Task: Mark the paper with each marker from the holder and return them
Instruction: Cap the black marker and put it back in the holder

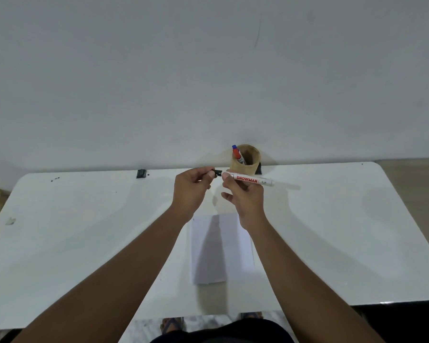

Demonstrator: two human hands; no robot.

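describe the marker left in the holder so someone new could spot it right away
Look to the far edge of the white table, against the wall, for the tan round holder. One marker stands inside, leaning on its left rim. Its blue cap sets it apart from the white Snowman marker in the right hand.

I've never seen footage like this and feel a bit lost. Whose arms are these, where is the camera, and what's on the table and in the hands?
There is no machine here: these are a person's own bare arms, filmed by one wide-angle camera worn on their head, looking forward and down. The right hand holds a white marker labelled SNOWMAN, level above the table. The left hand pinches its black cap at the marker's tip; whether it is coming off or going on cannot be told. On the white table lies a sheet of paper, with no clear mark visible. By the wall stands a brown holder with a blue-capped marker inside.
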